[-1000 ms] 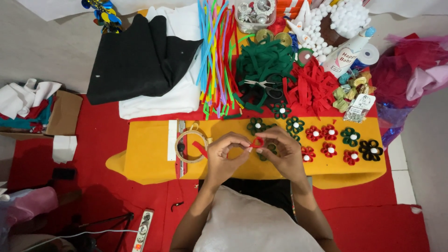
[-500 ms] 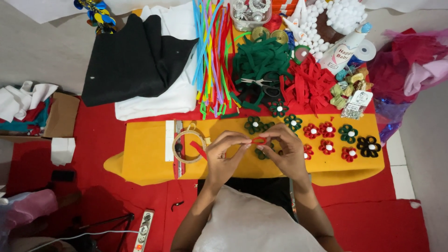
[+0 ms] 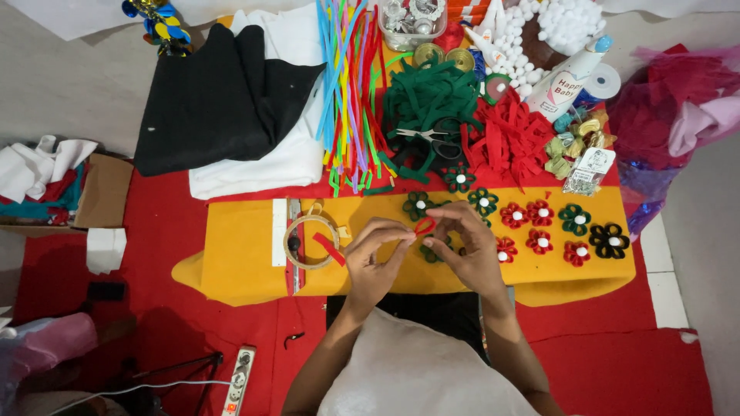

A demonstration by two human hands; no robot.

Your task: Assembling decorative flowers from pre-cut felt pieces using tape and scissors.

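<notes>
A: Left hand (image 3: 375, 258) status: where was it, and what did it hold?

B: The left hand was raised over the yellow felt sheet (image 3: 239, 254), near the sheet's middle. Its fingers were curled in, with thumb and forefinger pinched onto one end of a small red felt strip (image 3: 424, 225). The hand was closed on that strip only.

A: And the right hand (image 3: 470, 250)?

B: Positioned just beside the left hand, also over the yellow felt sheet. Its fingertips were pinched on the other end of the same red felt strip, so the strip sat bent into a small loop between the two hands, above the sheet rather than lying on it.

A: Items on the sheet?

B: Toward the sheet's left half lay a round tape roll (image 3: 310, 242) with a loose red strip (image 3: 329, 249) across its edge. On the sheet's right half lay finished felt flowers (image 3: 539, 231), red, green and black, each with a white centre. One green flower was partly hidden under the hands.

A: Beyond the sheet's far edge?

B: A pile of green felt strips (image 3: 428, 100) with scissors (image 3: 432, 137) resting on it, a pile of red felt strips (image 3: 512, 139) beside that, a bundle of coloured pipe cleaners (image 3: 351, 85), and black fabric (image 3: 216, 100) over white fabric (image 3: 270, 166)
</notes>
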